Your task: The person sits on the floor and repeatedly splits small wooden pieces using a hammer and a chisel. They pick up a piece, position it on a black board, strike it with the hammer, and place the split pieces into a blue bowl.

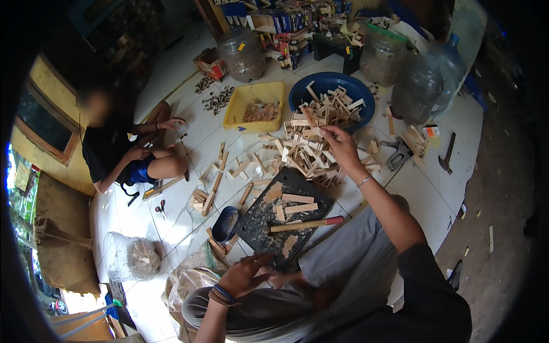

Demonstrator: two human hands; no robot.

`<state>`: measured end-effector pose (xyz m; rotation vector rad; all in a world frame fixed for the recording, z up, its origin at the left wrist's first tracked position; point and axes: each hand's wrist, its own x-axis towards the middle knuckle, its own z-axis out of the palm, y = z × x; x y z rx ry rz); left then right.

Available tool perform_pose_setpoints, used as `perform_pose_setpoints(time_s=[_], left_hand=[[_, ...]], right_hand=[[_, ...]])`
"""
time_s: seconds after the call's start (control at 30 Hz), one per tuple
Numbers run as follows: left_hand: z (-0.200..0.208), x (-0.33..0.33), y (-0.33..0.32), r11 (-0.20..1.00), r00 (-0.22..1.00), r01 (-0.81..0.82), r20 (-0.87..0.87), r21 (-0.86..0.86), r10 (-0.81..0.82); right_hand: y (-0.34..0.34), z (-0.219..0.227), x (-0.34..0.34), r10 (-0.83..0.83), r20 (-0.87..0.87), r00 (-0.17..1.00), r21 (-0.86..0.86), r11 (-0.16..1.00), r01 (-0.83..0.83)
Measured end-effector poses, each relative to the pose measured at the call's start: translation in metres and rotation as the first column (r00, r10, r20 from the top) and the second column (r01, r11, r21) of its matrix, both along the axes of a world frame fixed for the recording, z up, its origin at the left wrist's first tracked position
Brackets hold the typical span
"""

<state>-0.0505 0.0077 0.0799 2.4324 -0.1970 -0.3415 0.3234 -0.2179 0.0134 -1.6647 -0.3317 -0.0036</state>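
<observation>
My right hand (343, 150) reaches over a heap of wooden pieces (309, 154), its thumb and fingers pinched on a small wooden piece (310, 119). My left hand (245, 278) hovers above my lap by the near edge of a black board (260, 220), empty, with its fingers apart. Several short flat wood strips (298, 199) lie on that worn board. Across its near part rests a wooden rod (303, 224) with a dark red end. Beside the board's left edge stands a small blue dish (225, 224).
Behind the heap stand a blue basin (370, 114) of wood pieces and a yellow tub (230, 117) of small chips. A staple gun (398, 153) and a hammer (446, 157) lie at right. Another person (123, 143) sits at left. Large plastic bottles (420, 86) stand at the back.
</observation>
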Motion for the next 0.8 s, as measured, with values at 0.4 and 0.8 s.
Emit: perform_pose_setpoints(time_s=[0.4, 0.8], left_hand=[[0.007, -0.019, -0.004, 0.995, 0.989, -0.087, -0.128, -0.058, 0.079], [-0.013, -0.016, 0.001, 0.997, 0.978, -0.066, -0.199, -0.047, 0.055]], right_hand=[[-0.030, -0.016, -0.051, -0.245, 0.388, 0.889, -0.107, 0.946, 0.307], [-0.029, -0.041, -0.165, 0.663, 0.375, 0.648, -0.714, 0.652, -0.253]])
